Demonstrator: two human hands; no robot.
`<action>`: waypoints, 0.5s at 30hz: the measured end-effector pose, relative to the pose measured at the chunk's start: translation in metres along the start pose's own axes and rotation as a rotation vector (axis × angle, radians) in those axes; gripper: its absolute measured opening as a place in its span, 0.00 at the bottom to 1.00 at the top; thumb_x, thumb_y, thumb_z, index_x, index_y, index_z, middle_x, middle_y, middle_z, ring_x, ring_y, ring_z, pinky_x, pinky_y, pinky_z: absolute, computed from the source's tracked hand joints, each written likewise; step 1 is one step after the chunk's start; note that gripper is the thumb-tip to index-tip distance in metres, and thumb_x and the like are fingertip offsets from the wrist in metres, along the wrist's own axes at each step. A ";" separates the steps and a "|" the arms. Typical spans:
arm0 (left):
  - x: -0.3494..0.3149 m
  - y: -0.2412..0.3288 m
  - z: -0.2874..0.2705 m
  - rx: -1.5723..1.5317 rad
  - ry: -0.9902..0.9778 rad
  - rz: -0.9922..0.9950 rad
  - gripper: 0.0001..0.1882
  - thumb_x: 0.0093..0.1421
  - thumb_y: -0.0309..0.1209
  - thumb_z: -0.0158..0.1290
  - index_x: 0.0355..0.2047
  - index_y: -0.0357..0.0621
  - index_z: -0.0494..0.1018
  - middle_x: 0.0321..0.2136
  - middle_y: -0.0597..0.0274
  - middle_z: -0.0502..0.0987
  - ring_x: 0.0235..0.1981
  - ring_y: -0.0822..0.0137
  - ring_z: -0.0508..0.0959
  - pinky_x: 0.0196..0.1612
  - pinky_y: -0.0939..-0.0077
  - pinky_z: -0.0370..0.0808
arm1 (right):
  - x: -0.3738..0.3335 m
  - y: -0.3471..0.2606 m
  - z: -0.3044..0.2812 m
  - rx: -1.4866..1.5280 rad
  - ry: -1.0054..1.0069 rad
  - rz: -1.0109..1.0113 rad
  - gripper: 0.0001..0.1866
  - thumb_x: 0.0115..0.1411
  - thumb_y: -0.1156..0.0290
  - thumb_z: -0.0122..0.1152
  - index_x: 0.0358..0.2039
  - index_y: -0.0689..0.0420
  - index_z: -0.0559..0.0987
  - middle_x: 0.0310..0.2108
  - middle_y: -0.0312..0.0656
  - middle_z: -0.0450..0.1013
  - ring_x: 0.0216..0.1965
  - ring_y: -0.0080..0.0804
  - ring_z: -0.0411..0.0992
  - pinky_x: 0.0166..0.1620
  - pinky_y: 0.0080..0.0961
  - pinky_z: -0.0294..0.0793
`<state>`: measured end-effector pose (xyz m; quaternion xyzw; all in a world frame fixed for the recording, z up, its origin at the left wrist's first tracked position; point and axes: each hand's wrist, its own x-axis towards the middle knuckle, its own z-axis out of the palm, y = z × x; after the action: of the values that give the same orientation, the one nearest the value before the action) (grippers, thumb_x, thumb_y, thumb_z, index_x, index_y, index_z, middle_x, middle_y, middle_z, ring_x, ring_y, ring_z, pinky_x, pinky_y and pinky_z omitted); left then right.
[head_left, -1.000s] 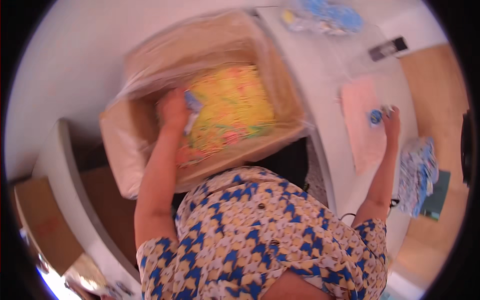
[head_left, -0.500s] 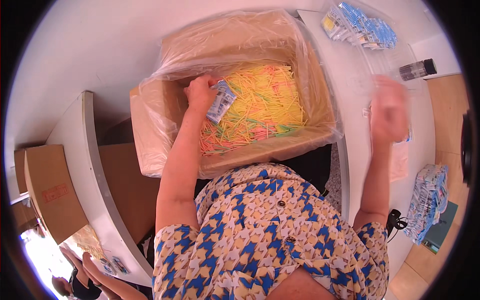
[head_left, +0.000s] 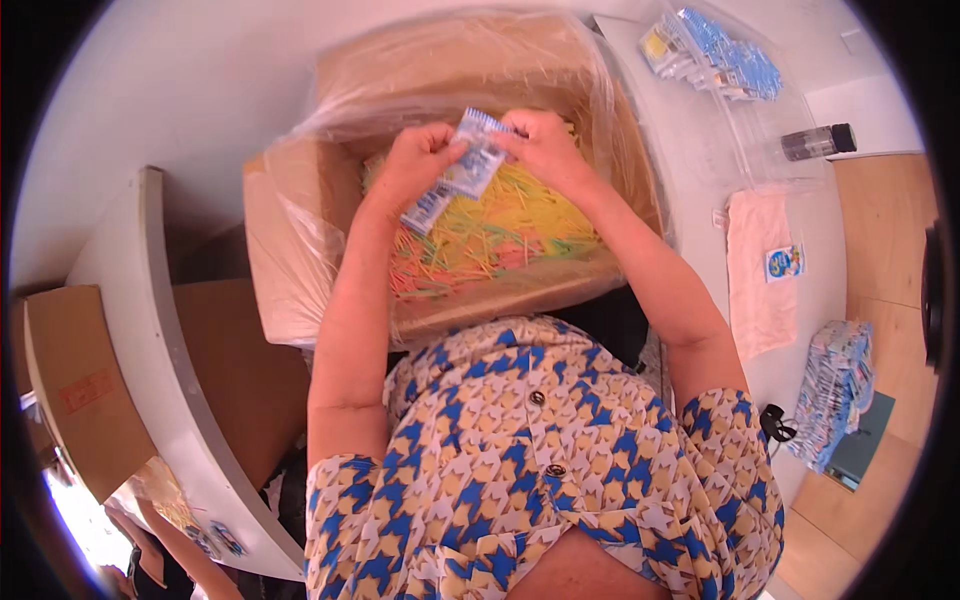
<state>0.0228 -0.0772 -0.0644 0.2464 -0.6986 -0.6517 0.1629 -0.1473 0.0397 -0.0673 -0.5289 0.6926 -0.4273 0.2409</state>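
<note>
Above a plastic-lined cardboard box (head_left: 300, 245), both my hands hold a small flat blue-and-white packet (head_left: 477, 158). My left hand (head_left: 412, 168) pinches its left side, fingers curled. On the opposite side, my right hand (head_left: 543, 150) grips the upper right edge between thumb and fingers. A second blue-and-white packet (head_left: 428, 210) shows partly beneath, beside my left wrist; whether my left fingers hold it too, I cannot tell. Thin yellow, pink and green sticks (head_left: 510, 240) fill the box below.
On the right-hand table, a pink cloth (head_left: 757, 310) carries one packet (head_left: 785, 263). A clear plastic bin (head_left: 735, 120) holds many packets, near a dark-capped bottle (head_left: 818, 142). Stacked packets (head_left: 835, 385) lie nearer me. At left stand a partition (head_left: 160, 300) and a carton (head_left: 85, 385); another person's arm (head_left: 185, 550) shows.
My right hand has come left from the table to the box and now grips a packet with my left hand. Two packets show there instead of one. The view has shifted slightly.
</note>
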 end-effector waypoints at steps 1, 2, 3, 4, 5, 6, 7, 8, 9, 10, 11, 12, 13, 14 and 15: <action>0.000 0.000 0.001 0.138 -0.037 0.035 0.06 0.56 0.25 0.54 0.33 0.37 0.75 0.23 0.64 0.77 0.23 0.77 0.70 0.28 0.79 0.69 | -0.003 0.000 -0.002 -0.011 -0.012 0.021 0.09 0.56 0.70 0.60 0.26 0.64 0.76 0.18 0.34 0.70 0.21 0.16 0.66 0.26 0.17 0.68; 0.002 -0.004 0.003 0.116 -0.040 0.027 0.06 0.56 0.25 0.54 0.33 0.37 0.75 0.23 0.64 0.77 0.23 0.77 0.70 0.28 0.79 0.69 | 0.000 -0.005 -0.003 0.069 -0.002 0.027 0.09 0.56 0.71 0.60 0.26 0.64 0.76 0.19 0.34 0.71 0.22 0.17 0.67 0.27 0.17 0.69; 0.004 -0.009 0.005 0.211 0.017 0.122 0.05 0.57 0.27 0.53 0.31 0.38 0.74 0.21 0.69 0.72 0.23 0.79 0.67 0.26 0.80 0.67 | 0.000 -0.009 -0.003 0.148 0.009 0.034 0.08 0.56 0.71 0.59 0.27 0.64 0.76 0.21 0.35 0.71 0.22 0.17 0.67 0.27 0.18 0.69; 0.006 -0.014 0.007 0.306 0.075 0.216 0.06 0.59 0.28 0.52 0.28 0.38 0.73 0.19 0.74 0.67 0.23 0.82 0.64 0.24 0.81 0.64 | -0.004 -0.011 -0.003 0.135 -0.003 0.051 0.08 0.56 0.71 0.59 0.27 0.64 0.76 0.21 0.35 0.71 0.22 0.17 0.67 0.27 0.18 0.69; 0.009 -0.013 0.008 0.384 0.085 0.198 0.06 0.57 0.27 0.54 0.31 0.36 0.74 0.19 0.73 0.70 0.22 0.81 0.66 0.23 0.78 0.65 | -0.007 -0.012 -0.004 0.227 -0.035 0.094 0.07 0.56 0.72 0.59 0.28 0.64 0.76 0.22 0.35 0.72 0.23 0.17 0.68 0.27 0.18 0.70; 0.008 -0.012 0.011 0.367 0.082 0.194 0.06 0.57 0.27 0.54 0.31 0.36 0.74 0.19 0.73 0.70 0.22 0.81 0.66 0.23 0.78 0.65 | -0.010 -0.011 -0.006 0.320 -0.067 0.136 0.06 0.55 0.74 0.59 0.30 0.64 0.75 0.24 0.36 0.72 0.24 0.17 0.68 0.27 0.19 0.70; 0.007 -0.010 0.013 0.437 0.151 0.193 0.07 0.54 0.29 0.56 0.29 0.38 0.75 0.19 0.65 0.73 0.20 0.73 0.69 0.25 0.76 0.68 | -0.013 -0.005 -0.011 0.309 -0.071 0.148 0.06 0.55 0.74 0.59 0.30 0.64 0.75 0.24 0.36 0.72 0.24 0.17 0.68 0.27 0.19 0.70; 0.006 -0.007 0.015 0.510 0.219 0.190 0.07 0.51 0.31 0.58 0.27 0.40 0.76 0.19 0.56 0.76 0.19 0.65 0.73 0.27 0.73 0.70 | -0.018 0.004 -0.019 0.063 -0.190 0.171 0.07 0.52 0.74 0.58 0.30 0.65 0.76 0.24 0.41 0.73 0.24 0.26 0.71 0.29 0.24 0.72; 0.006 -0.009 0.015 0.498 0.223 0.185 0.07 0.51 0.31 0.58 0.27 0.40 0.76 0.19 0.56 0.76 0.19 0.65 0.73 0.27 0.73 0.70 | -0.024 0.013 -0.026 -0.184 -0.312 0.187 0.07 0.50 0.75 0.58 0.29 0.65 0.76 0.24 0.47 0.74 0.25 0.35 0.73 0.31 0.30 0.73; 0.008 -0.011 0.015 0.391 0.230 0.168 0.08 0.50 0.31 0.59 0.27 0.40 0.77 0.19 0.57 0.76 0.19 0.67 0.73 0.27 0.73 0.70 | -0.031 0.021 -0.030 -0.191 -0.322 0.192 0.07 0.50 0.75 0.58 0.29 0.65 0.76 0.24 0.47 0.74 0.25 0.35 0.73 0.31 0.30 0.73; 0.010 -0.012 0.014 0.287 0.232 0.155 0.08 0.49 0.32 0.60 0.27 0.40 0.77 0.19 0.58 0.77 0.19 0.69 0.74 0.26 0.73 0.70 | -0.039 0.029 -0.035 -0.489 -0.499 0.135 0.08 0.48 0.76 0.58 0.29 0.65 0.76 0.25 0.48 0.74 0.27 0.40 0.73 0.34 0.32 0.74; 0.011 -0.012 0.015 0.278 0.234 0.152 0.08 0.49 0.32 0.60 0.27 0.40 0.77 0.19 0.58 0.77 0.19 0.69 0.74 0.26 0.73 0.70 | -0.046 0.038 -0.036 -0.786 -0.674 0.072 0.09 0.46 0.78 0.58 0.30 0.65 0.77 0.27 0.50 0.74 0.30 0.44 0.74 0.37 0.33 0.74; 0.013 -0.011 0.017 0.227 0.222 0.174 0.08 0.49 0.31 0.59 0.28 0.40 0.78 0.19 0.60 0.77 0.19 0.71 0.74 0.26 0.74 0.70 | -0.051 0.048 -0.035 -0.790 -0.682 0.073 0.09 0.46 0.78 0.58 0.30 0.65 0.77 0.27 0.50 0.74 0.30 0.44 0.74 0.37 0.33 0.74; 0.013 -0.010 0.019 0.174 0.211 0.196 0.08 0.50 0.31 0.59 0.28 0.40 0.78 0.19 0.61 0.77 0.19 0.73 0.74 0.26 0.75 0.70 | -0.056 0.054 -0.033 -0.832 -0.670 -0.034 0.09 0.46 0.77 0.58 0.30 0.65 0.77 0.29 0.51 0.74 0.34 0.47 0.74 0.40 0.35 0.74; 0.013 -0.010 0.020 0.167 0.215 0.191 0.08 0.50 0.31 0.59 0.28 0.40 0.78 0.19 0.61 0.77 0.19 0.73 0.74 0.26 0.75 0.70 | -0.060 0.060 -0.032 -0.869 -0.656 -0.142 0.10 0.45 0.77 0.58 0.31 0.64 0.77 0.32 0.52 0.74 0.38 0.49 0.73 0.42 0.36 0.73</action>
<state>0.0018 -0.0681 -0.0771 0.2599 -0.7491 -0.5427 0.2769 -0.1846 0.1111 -0.1080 -0.7306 0.6564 0.0704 0.1741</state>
